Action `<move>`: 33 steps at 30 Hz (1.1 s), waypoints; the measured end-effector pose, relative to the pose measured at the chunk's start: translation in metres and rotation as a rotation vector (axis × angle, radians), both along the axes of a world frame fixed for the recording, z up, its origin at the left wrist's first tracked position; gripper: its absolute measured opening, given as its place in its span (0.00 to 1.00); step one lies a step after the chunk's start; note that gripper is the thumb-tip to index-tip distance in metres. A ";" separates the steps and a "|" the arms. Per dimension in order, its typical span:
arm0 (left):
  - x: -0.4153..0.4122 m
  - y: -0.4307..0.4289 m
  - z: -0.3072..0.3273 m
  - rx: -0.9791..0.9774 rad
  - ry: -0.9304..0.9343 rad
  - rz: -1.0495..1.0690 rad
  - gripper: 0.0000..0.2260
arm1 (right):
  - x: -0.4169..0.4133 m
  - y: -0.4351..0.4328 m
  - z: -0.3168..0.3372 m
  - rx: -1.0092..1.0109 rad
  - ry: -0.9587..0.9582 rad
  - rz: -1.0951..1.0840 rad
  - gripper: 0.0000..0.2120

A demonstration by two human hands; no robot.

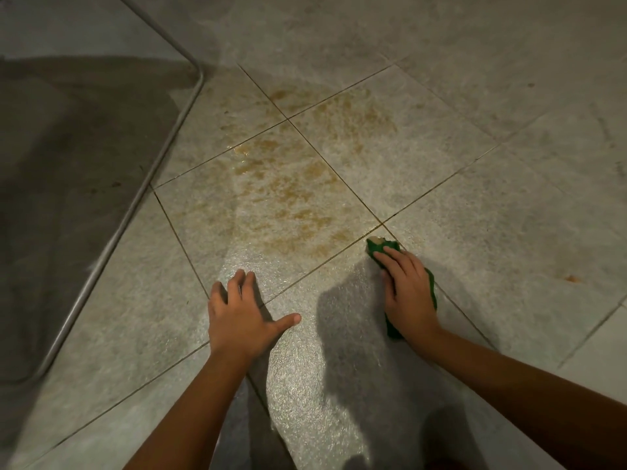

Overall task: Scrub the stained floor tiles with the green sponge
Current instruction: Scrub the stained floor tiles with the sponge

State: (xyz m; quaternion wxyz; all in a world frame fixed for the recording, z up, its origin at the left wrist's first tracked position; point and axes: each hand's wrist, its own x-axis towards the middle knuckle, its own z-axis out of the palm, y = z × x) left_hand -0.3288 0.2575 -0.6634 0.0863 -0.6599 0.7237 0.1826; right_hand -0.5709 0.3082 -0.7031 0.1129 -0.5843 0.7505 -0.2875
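Grey floor tiles (pixel 441 184) carry brown stain (pixel 271 191) at 12 o'clock. Right hand (pixel 409 293) presses flat-fingered on green sponge (pixel 377 249) at 3 o'clock; left hand (pixel 237 317) lies splayed on tile.

Green sponge (pixel 380 248) mostly beneath right grip (pixel 409 295)

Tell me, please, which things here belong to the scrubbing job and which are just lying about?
Job: green sponge under the right hand; brown stain; floor tiles; left hand flat on them.
Lying about: metal tube frame; dark grey surface behind it.
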 end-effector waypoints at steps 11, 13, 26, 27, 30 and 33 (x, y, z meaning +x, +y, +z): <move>0.000 0.001 0.003 0.017 0.006 0.015 0.52 | 0.025 -0.018 0.001 0.034 0.021 0.316 0.18; 0.000 0.001 0.003 0.034 0.008 0.019 0.51 | 0.012 -0.014 0.002 0.039 0.045 0.392 0.18; 0.004 -0.007 0.012 0.073 -0.008 -0.009 0.45 | 0.052 -0.041 -0.001 -0.006 0.021 0.022 0.15; 0.005 -0.008 0.013 0.075 -0.003 -0.008 0.44 | 0.057 -0.044 -0.004 -0.026 0.028 0.105 0.16; 0.012 -0.010 0.016 0.031 0.024 0.000 0.41 | 0.060 -0.044 -0.005 -0.061 0.019 0.333 0.15; 0.024 -0.014 0.018 -0.011 0.007 0.013 0.41 | 0.044 -0.042 -0.003 -0.035 0.037 0.482 0.18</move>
